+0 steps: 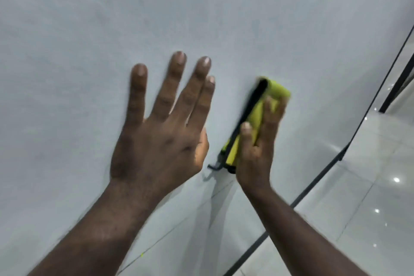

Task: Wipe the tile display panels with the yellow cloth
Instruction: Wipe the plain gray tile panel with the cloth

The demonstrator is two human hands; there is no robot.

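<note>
Left grip spread flat, fingers straight; right grip clasped, both forearms extended.

Soft, even, cool light falls on the pale panel. Small white glints dot the glossy floor. Motion blur smears the right hand and yellow cloth.

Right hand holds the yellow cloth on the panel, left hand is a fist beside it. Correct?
No: the head view shows the left hand open, fingers spread, not a fist. The right hand does hold the yellow cloth on the panel.
</note>
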